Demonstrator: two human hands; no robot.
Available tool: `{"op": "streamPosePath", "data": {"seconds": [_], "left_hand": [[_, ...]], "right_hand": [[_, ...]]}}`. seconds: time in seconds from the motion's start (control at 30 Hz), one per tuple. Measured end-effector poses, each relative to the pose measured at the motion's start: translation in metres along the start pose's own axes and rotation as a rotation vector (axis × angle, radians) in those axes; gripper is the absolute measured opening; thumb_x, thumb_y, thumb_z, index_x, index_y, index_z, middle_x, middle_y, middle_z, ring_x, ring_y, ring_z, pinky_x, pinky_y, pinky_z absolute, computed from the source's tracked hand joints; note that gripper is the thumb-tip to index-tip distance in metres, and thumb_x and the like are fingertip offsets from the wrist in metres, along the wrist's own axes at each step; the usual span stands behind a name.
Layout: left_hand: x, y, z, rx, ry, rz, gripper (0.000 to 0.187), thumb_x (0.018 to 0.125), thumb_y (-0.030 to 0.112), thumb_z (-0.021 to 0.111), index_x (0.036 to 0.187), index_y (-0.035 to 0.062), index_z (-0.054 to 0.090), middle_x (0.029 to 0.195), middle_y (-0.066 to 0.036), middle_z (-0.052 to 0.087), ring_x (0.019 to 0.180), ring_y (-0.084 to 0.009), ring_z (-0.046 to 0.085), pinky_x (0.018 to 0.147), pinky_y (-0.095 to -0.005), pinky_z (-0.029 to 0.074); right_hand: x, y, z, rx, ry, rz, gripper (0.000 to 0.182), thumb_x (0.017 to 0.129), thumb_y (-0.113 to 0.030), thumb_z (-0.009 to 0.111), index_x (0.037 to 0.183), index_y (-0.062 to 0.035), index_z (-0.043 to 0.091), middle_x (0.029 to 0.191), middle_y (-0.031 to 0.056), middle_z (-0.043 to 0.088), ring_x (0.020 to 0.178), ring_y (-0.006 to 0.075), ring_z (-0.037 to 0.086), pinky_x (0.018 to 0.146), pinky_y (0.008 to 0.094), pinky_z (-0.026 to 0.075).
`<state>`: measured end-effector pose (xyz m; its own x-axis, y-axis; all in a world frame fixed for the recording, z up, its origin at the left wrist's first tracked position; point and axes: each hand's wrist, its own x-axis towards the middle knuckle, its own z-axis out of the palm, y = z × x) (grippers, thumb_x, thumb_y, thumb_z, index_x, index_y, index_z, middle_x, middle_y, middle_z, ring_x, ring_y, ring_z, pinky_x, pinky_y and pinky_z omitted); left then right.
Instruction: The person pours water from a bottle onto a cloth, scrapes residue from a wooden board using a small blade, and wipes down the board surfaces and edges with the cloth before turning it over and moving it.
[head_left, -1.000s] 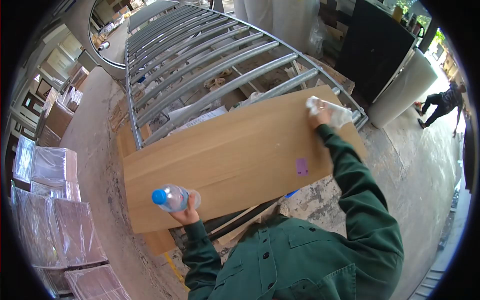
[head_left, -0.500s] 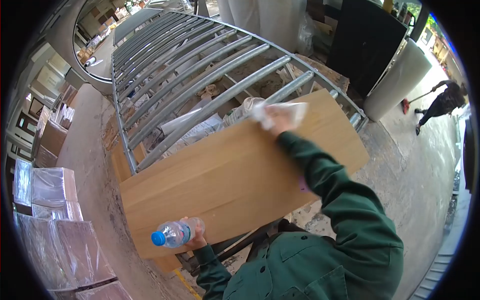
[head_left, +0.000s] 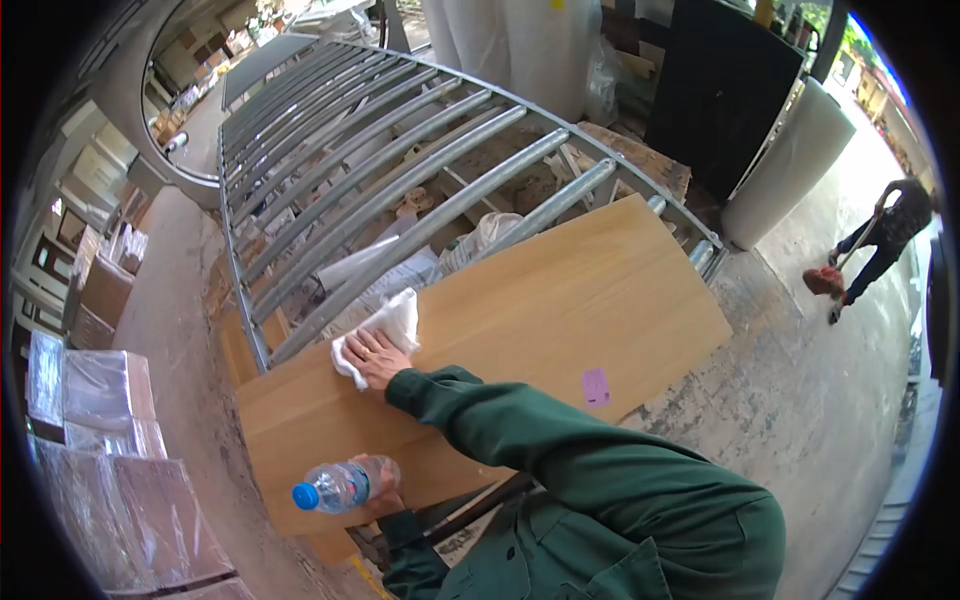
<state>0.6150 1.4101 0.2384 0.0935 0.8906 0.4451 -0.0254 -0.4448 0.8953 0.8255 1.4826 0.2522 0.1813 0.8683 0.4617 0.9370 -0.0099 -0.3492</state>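
A wide wooden board (head_left: pixel 540 310) lies across the near end of a roller conveyor (head_left: pixel 430 220). My right hand (head_left: pixel 375 362) presses a white cloth (head_left: pixel 398 318) onto the board near its far left edge, fingers stretched over the cloth. At the board's near edge, my left hand (head_left: pixel 383 490) is wrapped round a clear plastic bottle (head_left: pixel 340 484), which is tipped on its side with its blue cap to the left. A small purple label (head_left: pixel 596 388) sticks to the board near its front edge.
Plastic-wrapped packages (head_left: pixel 120 500) are stacked at the left. Behind the conveyor stand large wrapped rolls (head_left: pixel 530 50) and a black panel (head_left: pixel 722 95); another pale roll (head_left: pixel 790 165) leans at the right. A person (head_left: pixel 890 235) holds a broom (head_left: pixel 825 281) further right.
My right hand has swept the cloth leftward across the board, uncovering the purple label. My left hand keeps its hold on the bottle. The person with the broom has shifted stance.
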Motion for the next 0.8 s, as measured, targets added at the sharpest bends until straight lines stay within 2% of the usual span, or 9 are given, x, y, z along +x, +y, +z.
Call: {"op": "streamPosePath", "data": {"seconds": [0.1,0.23,0.27,0.37,0.4,0.53,0.6,0.63,0.8], "left_hand": [[-0.002,-0.002,-0.005,-0.017,-0.006,-0.002,0.082,0.056,0.007,0.070,0.126,0.0063,0.027,0.100,-0.010,0.051,0.092,-0.0223,0.049,0.082,-0.0369,0.040],[0.001,-0.012,-0.012,-0.054,-0.009,-0.023,0.083,0.056,0.007,0.069,0.127,0.0064,0.026,0.099,-0.010,0.051,0.091,-0.0222,0.049,0.082,-0.0367,0.039],[0.000,-0.015,-0.016,-0.043,-0.009,-0.029,0.083,0.056,0.007,0.069,0.127,0.0064,0.026,0.099,-0.010,0.051,0.091,-0.0222,0.049,0.082,-0.0367,0.039],[-0.001,-0.019,-0.019,0.110,-0.020,-0.039,0.086,0.054,0.007,0.069,0.128,0.0068,0.024,0.097,-0.010,0.051,0.090,-0.0225,0.049,0.082,-0.0366,0.039],[0.001,-0.004,-0.014,0.097,-0.024,-0.033,0.086,0.054,0.007,0.069,0.127,0.0068,0.025,0.097,-0.010,0.051,0.090,-0.0227,0.049,0.083,-0.0366,0.039],[0.004,0.005,-0.004,0.111,0.000,-0.023,0.077,0.054,0.011,0.067,0.121,0.0046,0.031,0.095,-0.011,0.051,0.090,-0.0234,0.049,0.083,-0.0368,0.038],[0.003,0.000,-0.008,0.126,-0.009,-0.029,0.071,0.056,0.013,0.066,0.118,0.0035,0.033,0.095,-0.011,0.051,0.089,-0.0234,0.049,0.083,-0.0369,0.038],[0.003,-0.001,-0.010,0.136,-0.017,-0.026,0.068,0.056,0.014,0.065,0.116,0.0029,0.035,0.095,-0.011,0.051,0.089,-0.0234,0.049,0.083,-0.0370,0.038],[0.005,-0.003,-0.011,0.078,-0.026,-0.063,0.064,0.057,0.015,0.064,0.114,0.0021,0.037,0.096,-0.011,0.051,0.089,-0.0233,0.048,0.083,-0.0368,0.038]], "right_hand": [[-0.023,0.072,-0.018,0.131,0.023,0.076,0.051,0.071,-0.019,0.052,0.120,-0.0108,0.041,0.126,0.0104,0.040,0.118,0.0262,0.035,0.099,0.0360,0.029],[-0.098,0.243,-0.135,-0.374,0.282,0.431,0.038,0.077,-0.023,0.048,0.112,-0.0117,0.050,0.117,0.0135,0.049,0.109,0.0283,0.044,0.094,0.0380,0.033],[-0.112,0.286,-0.177,-0.044,0.024,0.851,0.045,0.081,-0.031,0.042,0.124,-0.0170,0.039,0.126,0.0112,0.041,0.119,0.0247,0.036,0.098,0.0348,0.029],[-0.158,0.387,-0.250,-0.679,0.251,0.850,0.035,0.078,-0.024,0.047,0.110,-0.0092,0.049,0.106,0.0145,0.053,0.099,0.0302,0.050,0.085,0.0383,0.038],[-0.162,0.392,-0.256,-0.702,0.397,0.877,0.036,0.077,-0.025,0.048,0.109,-0.0102,0.048,0.105,0.0137,0.053,0.098,0.0304,0.050,0.085,0.0388,0.038],[-0.131,0.318,-0.223,-0.226,0.123,0.882,0.043,0.079,-0.025,0.042,0.120,-0.0103,0.042,0.126,0.0097,0.040,0.112,0.0283,0.041,0.098,0.0404,0.028],[-0.138,0.290,-0.123,-0.191,0.214,0.453,0.045,0.079,-0.028,0.043,0.121,-0.0106,0.042,0.126,0.0086,0.042,0.120,0.0246,0.035,0.104,0.0377,0.021],[-0.129,0.232,-0.161,-0.375,0.126,0.306,0.040,0.083,-0.029,0.040,0.119,-0.0126,0.045,0.124,0.0081,0.045,0.117,0.0230,0.039,0.102,0.0377,0.024],[-0.128,0.354,-0.255,-0.039,-0.119,1.126,0.035,0.078,-0.027,0.050,0.110,-0.0121,0.053,0.111,0.0089,0.053,0.109,0.0217,0.046,0.092,0.0371,0.035]]}}
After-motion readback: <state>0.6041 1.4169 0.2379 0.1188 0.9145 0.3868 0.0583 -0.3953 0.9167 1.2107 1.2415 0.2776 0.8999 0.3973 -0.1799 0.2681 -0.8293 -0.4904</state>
